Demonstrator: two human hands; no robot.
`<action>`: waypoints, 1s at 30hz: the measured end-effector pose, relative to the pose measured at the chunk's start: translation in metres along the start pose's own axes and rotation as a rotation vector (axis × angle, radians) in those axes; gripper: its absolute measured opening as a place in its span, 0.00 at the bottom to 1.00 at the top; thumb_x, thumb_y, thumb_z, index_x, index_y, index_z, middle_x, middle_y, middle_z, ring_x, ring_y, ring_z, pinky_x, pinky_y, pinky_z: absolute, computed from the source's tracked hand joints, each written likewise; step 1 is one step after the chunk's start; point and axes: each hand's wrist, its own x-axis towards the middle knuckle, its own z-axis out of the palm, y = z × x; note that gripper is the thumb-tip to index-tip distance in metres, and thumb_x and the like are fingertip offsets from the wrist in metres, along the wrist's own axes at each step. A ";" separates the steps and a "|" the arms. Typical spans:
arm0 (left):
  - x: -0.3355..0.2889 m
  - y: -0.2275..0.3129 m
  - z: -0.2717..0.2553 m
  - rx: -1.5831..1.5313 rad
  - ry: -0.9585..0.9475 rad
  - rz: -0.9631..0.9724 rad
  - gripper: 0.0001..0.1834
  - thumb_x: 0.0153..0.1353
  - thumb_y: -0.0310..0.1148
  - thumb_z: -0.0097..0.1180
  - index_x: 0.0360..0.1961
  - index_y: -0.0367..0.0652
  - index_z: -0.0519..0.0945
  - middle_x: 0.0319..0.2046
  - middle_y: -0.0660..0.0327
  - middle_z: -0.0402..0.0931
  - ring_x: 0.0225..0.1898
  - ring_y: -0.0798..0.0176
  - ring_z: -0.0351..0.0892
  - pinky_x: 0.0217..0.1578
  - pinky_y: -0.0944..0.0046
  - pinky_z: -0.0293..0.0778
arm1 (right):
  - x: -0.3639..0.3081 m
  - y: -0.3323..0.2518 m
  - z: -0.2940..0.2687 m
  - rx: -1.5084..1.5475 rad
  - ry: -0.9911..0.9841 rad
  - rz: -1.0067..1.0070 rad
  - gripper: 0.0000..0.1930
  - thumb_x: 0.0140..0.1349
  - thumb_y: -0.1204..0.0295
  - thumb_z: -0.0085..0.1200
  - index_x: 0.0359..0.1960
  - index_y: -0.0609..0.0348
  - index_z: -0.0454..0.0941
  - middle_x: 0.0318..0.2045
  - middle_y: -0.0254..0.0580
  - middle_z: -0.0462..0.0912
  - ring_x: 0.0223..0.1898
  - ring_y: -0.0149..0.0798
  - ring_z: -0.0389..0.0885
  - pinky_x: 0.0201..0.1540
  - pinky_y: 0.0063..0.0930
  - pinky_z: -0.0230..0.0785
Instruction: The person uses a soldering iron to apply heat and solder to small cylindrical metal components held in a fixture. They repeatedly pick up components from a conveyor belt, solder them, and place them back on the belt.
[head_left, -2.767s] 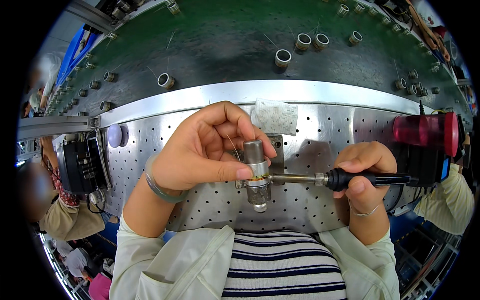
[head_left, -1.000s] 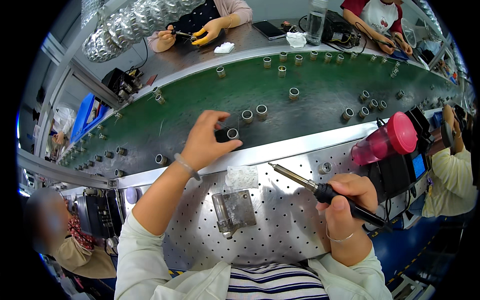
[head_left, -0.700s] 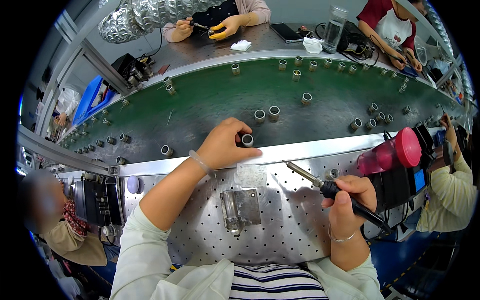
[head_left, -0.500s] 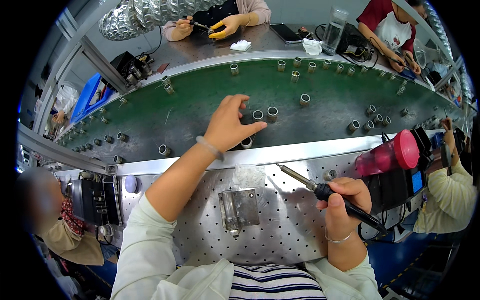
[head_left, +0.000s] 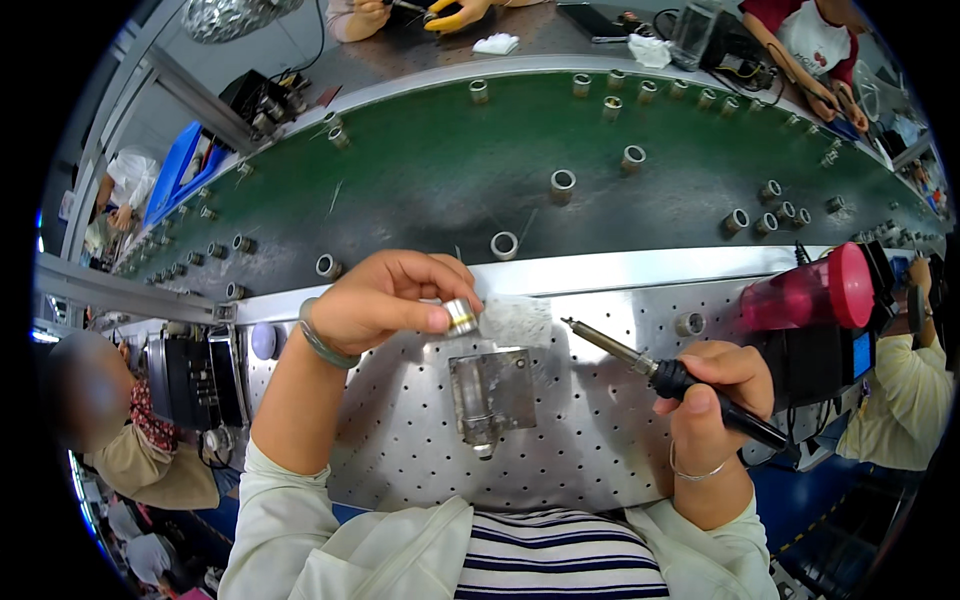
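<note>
Between the thumb and fingers of my left hand (head_left: 390, 297) is a small metal cylinder (head_left: 460, 317) with a yellowish band. It is held above the perforated metal worktop, just beyond a metal fixture (head_left: 495, 395) made of a flat plate and a cylindrical holder. My right hand (head_left: 715, 395) grips a soldering iron (head_left: 640, 362) by its black handle, its tip pointing up and left, apart from the cylinder. A pale, crumpled-looking pad (head_left: 517, 322) lies on the worktop beyond the fixture. Another short cylinder (head_left: 690, 324) stands beyond the iron.
A green conveyor belt (head_left: 420, 190) carrying several metal cylinders crosses ahead, behind a metal rail (head_left: 640, 272). At right stand a pink container (head_left: 800, 293) and a black station with a lit screen (head_left: 862, 352). Co-workers sit at left, right and across the belt.
My left hand has come back from the belt with a metal cylinder, now over the worktop. My right hand still holds the soldering iron, slightly farther right in view. The whole view has shifted.
</note>
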 end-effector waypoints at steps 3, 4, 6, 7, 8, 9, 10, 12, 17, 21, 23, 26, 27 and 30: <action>-0.005 -0.010 0.001 -0.034 -0.100 -0.015 0.17 0.50 0.28 0.62 0.42 0.33 0.79 0.40 0.60 0.74 0.44 0.65 0.71 0.49 0.68 0.64 | -0.001 0.006 0.004 -0.026 0.011 0.006 0.13 0.53 0.71 0.61 0.33 0.66 0.71 0.24 0.44 0.75 0.19 0.29 0.76 0.23 0.17 0.69; -0.003 -0.014 0.001 -0.052 -0.114 -0.015 0.17 0.50 0.27 0.62 0.42 0.33 0.79 0.40 0.60 0.74 0.44 0.66 0.71 0.49 0.68 0.64 | 0.000 0.009 0.005 -0.036 0.003 0.001 0.12 0.54 0.71 0.60 0.32 0.67 0.70 0.24 0.43 0.75 0.18 0.28 0.75 0.23 0.16 0.69; -0.004 -0.020 0.002 -0.090 -0.157 -0.032 0.18 0.50 0.26 0.61 0.44 0.33 0.78 0.43 0.58 0.73 0.47 0.66 0.70 0.49 0.68 0.64 | -0.001 0.013 0.007 -0.058 -0.006 0.013 0.12 0.54 0.73 0.59 0.32 0.67 0.70 0.24 0.43 0.75 0.18 0.28 0.75 0.22 0.15 0.68; -0.004 -0.022 0.005 -0.085 -0.195 -0.014 0.19 0.51 0.26 0.61 0.45 0.34 0.78 0.45 0.57 0.72 0.49 0.65 0.69 0.49 0.68 0.64 | -0.001 0.015 0.007 -0.070 -0.009 0.018 0.11 0.54 0.73 0.59 0.32 0.67 0.70 0.24 0.43 0.75 0.18 0.28 0.75 0.22 0.15 0.68; -0.005 -0.026 0.008 -0.079 -0.233 0.004 0.20 0.51 0.25 0.61 0.47 0.34 0.77 0.48 0.56 0.71 0.50 0.65 0.68 0.50 0.68 0.64 | 0.000 0.019 0.007 -0.051 -0.020 0.001 0.10 0.54 0.74 0.58 0.32 0.68 0.70 0.24 0.44 0.75 0.18 0.28 0.75 0.22 0.14 0.67; -0.007 -0.028 0.011 -0.072 -0.269 0.018 0.21 0.51 0.25 0.61 0.48 0.34 0.76 0.50 0.55 0.70 0.52 0.64 0.68 0.50 0.68 0.64 | 0.001 0.020 0.008 -0.029 -0.022 0.011 0.10 0.54 0.74 0.58 0.32 0.68 0.70 0.24 0.44 0.75 0.18 0.28 0.75 0.22 0.14 0.67; -0.010 -0.031 0.011 -0.053 -0.277 0.012 0.30 0.50 0.25 0.61 0.57 0.37 0.69 0.57 0.53 0.64 0.57 0.61 0.64 0.50 0.68 0.65 | 0.001 0.021 0.008 -0.008 -0.024 0.020 0.10 0.54 0.75 0.58 0.32 0.68 0.70 0.24 0.44 0.75 0.18 0.27 0.75 0.21 0.14 0.67; -0.016 -0.027 0.025 -0.201 -0.138 0.032 0.35 0.49 0.26 0.61 0.60 0.39 0.64 0.59 0.53 0.62 0.58 0.61 0.63 0.50 0.68 0.65 | 0.000 0.020 0.008 0.014 0.000 0.048 0.10 0.54 0.74 0.57 0.31 0.68 0.70 0.23 0.44 0.75 0.17 0.27 0.75 0.21 0.14 0.66; -0.026 -0.024 0.047 -0.174 0.074 -0.120 0.45 0.43 0.36 0.67 0.62 0.34 0.59 0.52 0.51 0.68 0.54 0.61 0.67 0.51 0.65 0.65 | -0.001 0.026 0.005 0.157 -0.085 0.098 0.10 0.54 0.73 0.58 0.30 0.67 0.71 0.21 0.45 0.76 0.15 0.28 0.73 0.19 0.14 0.66; -0.028 -0.023 0.050 -0.210 0.115 -0.117 0.36 0.46 0.26 0.64 0.57 0.31 0.65 0.40 0.51 0.75 0.42 0.64 0.75 0.43 0.70 0.72 | -0.001 0.025 0.005 0.244 -0.169 0.175 0.10 0.52 0.74 0.59 0.28 0.68 0.72 0.21 0.45 0.76 0.16 0.29 0.74 0.19 0.16 0.66; -0.030 -0.027 0.055 -0.280 0.167 -0.041 0.30 0.46 0.22 0.63 0.53 0.30 0.69 0.38 0.50 0.76 0.39 0.64 0.77 0.41 0.71 0.73 | 0.000 0.024 0.007 0.258 -0.209 0.196 0.09 0.51 0.75 0.59 0.28 0.68 0.73 0.21 0.45 0.76 0.16 0.30 0.75 0.20 0.17 0.67; -0.032 -0.034 0.057 -0.290 0.219 0.020 0.28 0.44 0.22 0.64 0.49 0.31 0.72 0.40 0.49 0.76 0.41 0.63 0.77 0.42 0.69 0.73 | 0.000 0.025 0.010 0.274 -0.260 0.197 0.09 0.49 0.78 0.60 0.29 0.70 0.74 0.20 0.46 0.77 0.17 0.32 0.76 0.20 0.19 0.68; -0.032 -0.039 0.059 -0.275 0.248 0.057 0.27 0.44 0.22 0.65 0.48 0.32 0.73 0.40 0.49 0.76 0.42 0.62 0.77 0.43 0.68 0.74 | -0.001 0.025 0.010 0.272 -0.265 0.201 0.09 0.49 0.78 0.60 0.29 0.70 0.74 0.20 0.46 0.77 0.17 0.33 0.76 0.20 0.19 0.68; -0.030 -0.046 0.056 -0.189 0.262 0.173 0.23 0.42 0.21 0.66 0.43 0.36 0.76 0.41 0.48 0.75 0.43 0.60 0.76 0.44 0.66 0.73 | -0.002 0.027 0.010 0.269 -0.274 0.209 0.09 0.49 0.79 0.60 0.29 0.70 0.74 0.20 0.46 0.77 0.17 0.33 0.76 0.20 0.20 0.68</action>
